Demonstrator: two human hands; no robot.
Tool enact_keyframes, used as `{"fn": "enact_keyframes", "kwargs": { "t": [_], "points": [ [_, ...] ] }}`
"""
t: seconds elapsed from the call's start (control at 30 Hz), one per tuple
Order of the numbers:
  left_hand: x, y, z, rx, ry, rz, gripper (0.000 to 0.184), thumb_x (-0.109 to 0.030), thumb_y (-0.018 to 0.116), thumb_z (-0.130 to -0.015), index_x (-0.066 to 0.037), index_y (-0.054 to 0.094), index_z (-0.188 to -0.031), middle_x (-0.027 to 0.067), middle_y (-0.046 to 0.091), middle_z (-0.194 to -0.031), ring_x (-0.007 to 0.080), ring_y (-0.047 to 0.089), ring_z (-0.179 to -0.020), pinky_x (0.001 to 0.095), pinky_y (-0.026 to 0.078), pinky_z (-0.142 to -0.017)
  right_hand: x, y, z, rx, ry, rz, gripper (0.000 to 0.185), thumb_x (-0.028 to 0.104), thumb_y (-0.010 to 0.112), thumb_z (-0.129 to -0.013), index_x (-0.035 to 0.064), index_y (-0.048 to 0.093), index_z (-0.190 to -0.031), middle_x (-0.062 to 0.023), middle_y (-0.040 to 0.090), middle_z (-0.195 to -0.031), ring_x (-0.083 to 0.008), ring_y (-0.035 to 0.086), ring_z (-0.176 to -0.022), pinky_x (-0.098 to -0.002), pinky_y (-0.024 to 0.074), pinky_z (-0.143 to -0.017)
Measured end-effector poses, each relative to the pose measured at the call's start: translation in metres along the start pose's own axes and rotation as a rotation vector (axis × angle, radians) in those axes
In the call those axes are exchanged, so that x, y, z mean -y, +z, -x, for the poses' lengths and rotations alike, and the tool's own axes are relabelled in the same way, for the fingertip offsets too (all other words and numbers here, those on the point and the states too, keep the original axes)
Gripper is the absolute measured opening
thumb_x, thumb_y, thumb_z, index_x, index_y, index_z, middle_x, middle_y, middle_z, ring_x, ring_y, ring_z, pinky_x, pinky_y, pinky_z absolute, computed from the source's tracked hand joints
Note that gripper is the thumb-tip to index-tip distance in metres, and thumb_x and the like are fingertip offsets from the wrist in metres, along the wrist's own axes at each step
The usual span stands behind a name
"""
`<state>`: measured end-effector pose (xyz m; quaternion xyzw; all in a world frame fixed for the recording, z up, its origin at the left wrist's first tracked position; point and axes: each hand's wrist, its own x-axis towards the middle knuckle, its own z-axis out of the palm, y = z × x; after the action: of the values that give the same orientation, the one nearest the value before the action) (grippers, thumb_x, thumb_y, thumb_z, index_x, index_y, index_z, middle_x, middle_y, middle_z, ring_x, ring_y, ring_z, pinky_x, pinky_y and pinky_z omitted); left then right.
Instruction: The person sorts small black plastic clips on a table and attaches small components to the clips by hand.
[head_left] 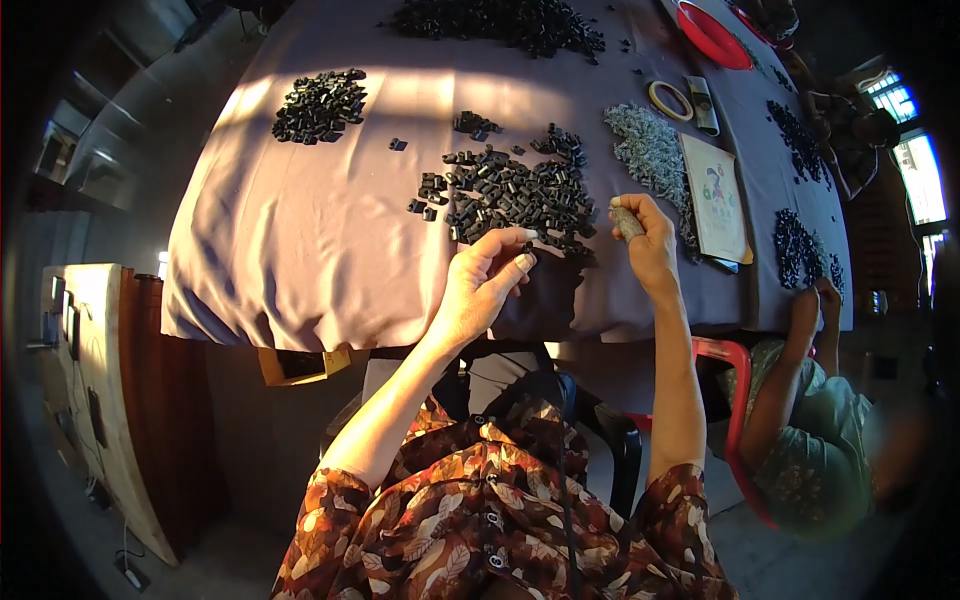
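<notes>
My left hand (484, 283) is closed in a pinch at the near edge of a pile of small black plastic pieces (520, 190). A small black piece (528, 247) shows between its thumb and index finger, partly hidden by them. To the right, my right hand (652, 245) is closed around a grey, speckled lump (627, 222), whose kind I cannot make out. Just beyond that hand lies a heap of small silvery-grey pieces (645, 148). Both hands are above the near part of the cloth-covered table (300, 230).
More black piles lie at the left (320, 105) and far side (500, 22). A tape roll (670, 101), a printed booklet (714, 195) and a red basin (712, 35) are to the right. Another person's arm (790, 370) reaches a black pile at the right edge, beside a red chair (742, 420).
</notes>
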<state>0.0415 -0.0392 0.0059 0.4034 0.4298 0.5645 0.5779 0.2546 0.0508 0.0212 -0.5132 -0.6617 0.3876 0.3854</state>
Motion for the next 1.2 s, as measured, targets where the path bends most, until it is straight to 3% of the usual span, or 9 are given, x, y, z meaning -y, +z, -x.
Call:
{"fn": "enact_keyframes", "kwargs": {
  "t": [0.1, 0.27, 0.43, 0.63, 0.73, 0.83, 0.93, 1.17, 1.2],
  "points": [
    [0.0, -0.001, -0.001, 0.026, 0.025, -0.08, 0.019, -0.004, 0.058, -0.082, -0.003, 0.058, -0.102, -0.0001, 0.055, -0.075, 0.0049, 0.048, -0.062, 0.0198, 0.042, -0.056, 0.02, 0.01, 0.015, 0.066, 0.034, -0.077, 0.025, -0.01, 0.042, -0.079, -0.0003, 0.056, -0.097, -0.0052, 0.059, -0.083, -0.008, 0.054, -0.072, -0.021, 0.046, -0.064],
    [-0.004, -0.002, 0.001, 0.033, 0.016, -0.166, 0.016, -0.004, 0.059, -0.081, -0.002, 0.059, -0.097, 0.0004, 0.054, -0.075, 0.0041, 0.048, -0.064, 0.0191, 0.041, -0.057, 0.04, 0.031, 0.037, 0.205, 0.069, -0.26, 0.021, -0.009, 0.046, -0.08, -0.0015, 0.055, -0.098, -0.0053, 0.059, -0.083, -0.0082, 0.055, -0.073, -0.0206, 0.0461, -0.067],
    [-0.006, -0.002, 0.001, 0.079, 0.086, -0.154, 0.015, -0.005, 0.06, -0.081, 0.001, 0.059, -0.094, 0.0059, 0.062, -0.086, 0.0089, 0.055, -0.08, 0.024, 0.044, -0.075, 0.042, 0.048, 0.046, 0.277, 0.068, -0.331, 0.024, -0.01, 0.044, -0.078, -0.0012, 0.054, -0.099, -0.0047, 0.059, -0.086, -0.0079, 0.055, -0.075, -0.0208, 0.0455, -0.069],
    [-0.009, -0.002, 0.002, 0.126, 0.109, -0.214, 0.014, -0.005, 0.06, -0.08, 0.002, 0.059, -0.093, 0.0074, 0.062, -0.088, 0.0111, 0.056, -0.083, 0.0261, 0.045, -0.078, 0.04, 0.053, 0.05, 0.273, 0.049, -0.337, 0.028, -0.011, 0.04, -0.075, -0.0014, 0.054, -0.098, -0.0041, 0.059, -0.086, -0.0077, 0.054, -0.075, -0.0209, 0.0453, -0.069],
    [-0.003, -0.004, 0.001, 0.142, 0.174, -0.302, 0.016, -0.009, 0.059, -0.083, 0.001, 0.058, -0.094, 0.0023, 0.062, -0.083, 0.0062, 0.053, -0.077, 0.0226, 0.044, -0.071, 0.039, 0.054, 0.052, 0.248, 0.07, -0.357, 0.027, -0.011, 0.04, -0.076, -0.0013, 0.054, -0.097, -0.0036, 0.059, -0.086, -0.0075, 0.054, -0.075, -0.0207, 0.0452, -0.069],
    [0.002, -0.004, 0.002, 0.145, 0.201, -0.273, 0.017, -0.012, 0.058, -0.084, 0.001, 0.058, -0.096, 0.0042, 0.061, -0.081, 0.0082, 0.054, -0.076, 0.0247, 0.044, -0.071, 0.036, 0.054, 0.052, 0.244, 0.094, -0.403, 0.026, -0.01, 0.041, -0.076, -0.0011, 0.055, -0.095, -0.0033, 0.059, -0.086, -0.0073, 0.054, -0.076, -0.0205, 0.0452, -0.069],
    [-0.007, 0.001, 0.004, 0.086, 0.308, -0.471, 0.019, -0.015, 0.056, -0.085, 0.0, 0.056, -0.096, 0.007, 0.059, -0.079, 0.0108, 0.054, -0.075, 0.0268, 0.044, -0.07, 0.036, 0.056, 0.053, 0.251, 0.122, -0.419, 0.024, -0.009, 0.042, -0.076, -0.0006, 0.055, -0.095, -0.0028, 0.058, -0.086, -0.0077, 0.054, -0.076, -0.0204, 0.045, -0.069],
    [-0.002, 0.0, 0.001, 0.077, 0.182, -0.4, 0.017, -0.017, 0.051, -0.089, -0.001, 0.053, -0.094, 0.0064, 0.056, -0.077, 0.0098, 0.05, -0.073, 0.0245, 0.042, -0.066, 0.044, 0.063, 0.058, 0.169, 0.042, -0.321, 0.02, -0.007, 0.052, -0.074, 0.0006, 0.055, -0.092, -0.0026, 0.059, -0.083, -0.0097, 0.056, -0.076, -0.0217, 0.0448, -0.071],
    [-0.001, -0.002, 0.0, 0.083, 0.173, -0.379, 0.016, -0.017, 0.05, -0.09, -0.002, 0.053, -0.093, 0.005, 0.055, -0.077, 0.0088, 0.049, -0.072, 0.0234, 0.041, -0.065, 0.045, 0.065, 0.059, 0.139, -0.056, -0.208, 0.02, -0.008, 0.053, -0.074, 0.0007, 0.055, -0.092, -0.0032, 0.059, -0.082, -0.0101, 0.056, -0.075, -0.0219, 0.0449, -0.07]
  ]
}}
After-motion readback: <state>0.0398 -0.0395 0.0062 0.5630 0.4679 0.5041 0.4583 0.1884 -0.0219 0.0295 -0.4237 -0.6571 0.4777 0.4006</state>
